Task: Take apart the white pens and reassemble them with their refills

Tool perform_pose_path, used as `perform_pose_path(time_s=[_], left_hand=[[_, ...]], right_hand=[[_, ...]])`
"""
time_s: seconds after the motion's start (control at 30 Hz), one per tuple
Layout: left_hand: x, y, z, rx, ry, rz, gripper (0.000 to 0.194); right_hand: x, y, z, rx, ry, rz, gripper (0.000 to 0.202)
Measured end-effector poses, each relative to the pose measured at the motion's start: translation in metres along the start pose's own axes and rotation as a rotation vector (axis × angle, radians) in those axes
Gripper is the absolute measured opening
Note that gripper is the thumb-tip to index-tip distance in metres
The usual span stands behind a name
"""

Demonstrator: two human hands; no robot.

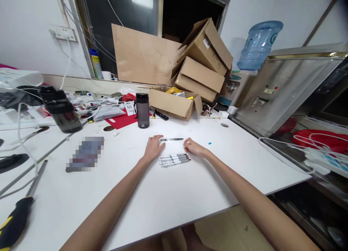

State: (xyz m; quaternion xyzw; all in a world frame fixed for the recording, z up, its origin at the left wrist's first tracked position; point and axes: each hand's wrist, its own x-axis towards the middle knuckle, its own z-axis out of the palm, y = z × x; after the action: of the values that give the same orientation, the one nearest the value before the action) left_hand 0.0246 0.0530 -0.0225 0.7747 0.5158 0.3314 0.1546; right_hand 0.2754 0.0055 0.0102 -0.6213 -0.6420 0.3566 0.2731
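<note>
A single pen (172,139) lies crosswise on the white table (168,193), between my two hands. My left hand (154,146) rests at its left end, thumb and fingers apart around that end. Near the dark right end is my right hand (192,147), with its fingers curled together; whether anything is between them is hidden. Just below, several pens with grey grips (174,159) lie side by side in a group, and neither hand is on them.
A dark bottle (143,111) and an open cardboard box (172,104) stand behind the hands. At the left are another bottle (62,111), a blurred flat object (86,153) and a screwdriver (17,218). A small blue piece (210,143) lies to the right.
</note>
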Motion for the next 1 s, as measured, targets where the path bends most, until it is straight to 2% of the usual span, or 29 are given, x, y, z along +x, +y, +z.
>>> perform_pose_path(time_s=[0.17,0.23,0.27,0.3,0.47,0.53,0.63,0.73,0.8,0.9,1.0], left_hand=[[0.014,0.004,0.007,0.041,-0.014,0.009,0.022],[0.016,0.004,0.007,0.034,-0.026,0.017,0.021],[0.016,0.003,0.006,0.024,-0.031,0.022,0.021],[0.015,0.003,0.005,0.009,-0.037,0.029,0.021],[0.007,0.008,-0.01,-0.108,-0.065,0.092,0.024],[0.003,0.012,-0.017,-0.235,-0.059,0.099,0.028],[-0.006,0.018,-0.025,-0.368,-0.051,0.07,0.03],[-0.014,0.018,-0.031,-0.391,-0.023,0.012,0.035],[-0.018,0.015,-0.032,-0.398,-0.039,-0.035,0.04],[-0.019,0.01,-0.033,-0.425,-0.062,-0.077,0.043],[-0.017,0.008,-0.033,-0.461,-0.095,-0.113,0.043]], right_hand=[[0.009,-0.005,-0.003,-0.054,-0.042,0.04,0.057],[0.01,-0.011,-0.004,-0.299,-0.057,0.012,0.059],[0.01,-0.015,-0.004,-0.46,-0.057,-0.009,0.058],[0.01,-0.019,-0.004,-0.516,-0.05,-0.018,0.055],[0.021,-0.046,-0.01,-0.736,-0.059,-0.092,0.028],[0.031,-0.06,-0.017,-0.816,-0.086,-0.132,0.019],[0.044,-0.08,-0.029,-0.898,-0.147,-0.194,0.014],[0.049,-0.089,-0.033,-0.929,-0.233,-0.277,0.016],[0.047,-0.089,-0.032,-0.929,-0.299,-0.414,0.021],[0.041,-0.079,-0.028,-0.791,-0.33,-0.536,0.025],[0.038,-0.062,-0.024,-0.582,-0.375,-0.543,0.031]])
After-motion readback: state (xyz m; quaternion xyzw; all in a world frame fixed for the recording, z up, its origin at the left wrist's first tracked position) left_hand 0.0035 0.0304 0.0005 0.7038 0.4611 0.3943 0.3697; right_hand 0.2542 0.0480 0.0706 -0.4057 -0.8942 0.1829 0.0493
